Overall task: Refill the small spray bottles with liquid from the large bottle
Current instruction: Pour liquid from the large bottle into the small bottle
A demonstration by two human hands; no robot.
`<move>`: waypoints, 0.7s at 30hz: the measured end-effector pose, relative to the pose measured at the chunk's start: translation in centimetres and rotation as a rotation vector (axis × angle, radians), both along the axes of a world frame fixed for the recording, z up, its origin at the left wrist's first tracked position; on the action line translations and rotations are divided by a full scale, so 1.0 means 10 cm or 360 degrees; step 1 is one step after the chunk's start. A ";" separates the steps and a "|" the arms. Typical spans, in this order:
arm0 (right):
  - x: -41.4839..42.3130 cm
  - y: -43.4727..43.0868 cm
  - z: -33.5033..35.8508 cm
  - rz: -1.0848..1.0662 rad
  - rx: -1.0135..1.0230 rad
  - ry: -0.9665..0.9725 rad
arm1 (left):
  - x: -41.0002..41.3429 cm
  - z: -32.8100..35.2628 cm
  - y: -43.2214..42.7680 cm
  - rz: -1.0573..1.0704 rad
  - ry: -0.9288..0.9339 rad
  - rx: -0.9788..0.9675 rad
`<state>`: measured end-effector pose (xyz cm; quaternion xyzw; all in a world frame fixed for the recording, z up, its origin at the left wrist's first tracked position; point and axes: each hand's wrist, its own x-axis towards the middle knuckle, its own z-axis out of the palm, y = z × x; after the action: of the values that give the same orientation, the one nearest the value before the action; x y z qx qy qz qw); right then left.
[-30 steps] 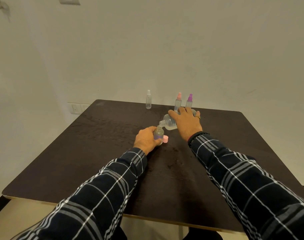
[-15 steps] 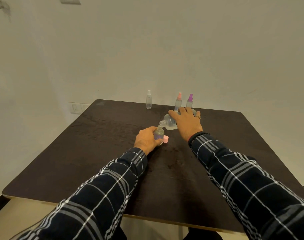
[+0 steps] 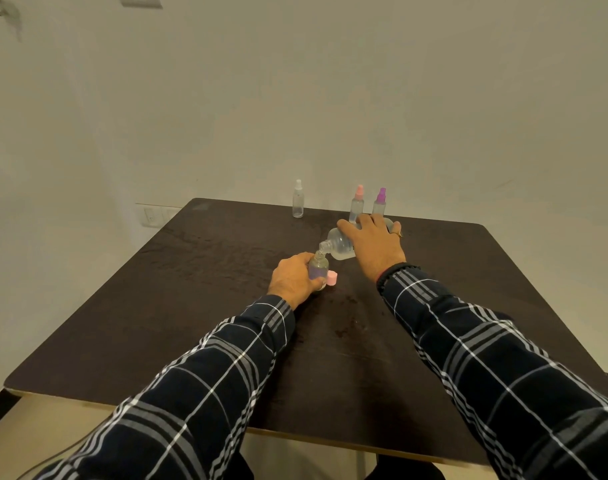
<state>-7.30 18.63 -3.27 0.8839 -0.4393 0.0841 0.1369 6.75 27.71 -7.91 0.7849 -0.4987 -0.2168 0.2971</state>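
**Inspector:** Head view. What are the hands doing?

**Recorder:** The left hand (image 3: 294,277) is wrapped round a small bottle (image 3: 318,266) and holds it upright on the dark counter (image 3: 191,306), near the middle. The bottle's neck is uncapped. The right hand (image 3: 373,245) grasps the large bottle (image 3: 339,245) from above, with the fingers spread over its body.

**Inspector:** How does the large bottle sit?

**Recorder:** It is tipped well over towards the left. Its open mouth is directly above the small bottle's neck and just about touching it. Clear liquid shows in the lower side of the body. I cannot make out a stream between the two mouths.

**Inspector:** And the cap?

**Recorder:** A pink cap (image 3: 332,278) lies on the counter just to the right of the small bottle, beside the left fingertips.

**Inspector:** What other bottles are there?

**Recorder:** Three stand upright along the far edge. A white-topped spray bottle (image 3: 298,199) stands alone to the left. A pink-topped spray bottle (image 3: 357,204) and a purple-topped spray bottle (image 3: 380,202) stand close together behind the right hand, which hides their lower parts.

**Inspector:** Anything else to note?

**Recorder:** There is a ring (image 3: 398,233) on a right finger and a dark beaded band (image 3: 392,271) at that wrist. Both arms are in plaid sleeves (image 3: 503,375). A switch plate (image 3: 153,214) is on the wall at the far left.
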 end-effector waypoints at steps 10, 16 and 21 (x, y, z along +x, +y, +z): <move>0.00 0.00 0.00 0.0006 0.0003 -0.0009 | 0.00 0.00 -0.01 0.0000 0.0009 0.0005; 0.00 0.00 0.01 0.0004 0.0012 -0.0006 | 0.00 0.00 0.00 0.0002 -0.0003 0.0006; 0.00 0.00 -0.01 0.0002 0.0048 -0.0038 | 0.01 0.00 0.00 -0.0009 -0.0013 -0.0009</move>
<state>-7.29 18.58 -3.39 0.8850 -0.4416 0.0880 0.1183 6.83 27.72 -7.94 0.7835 -0.5027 -0.2130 0.2968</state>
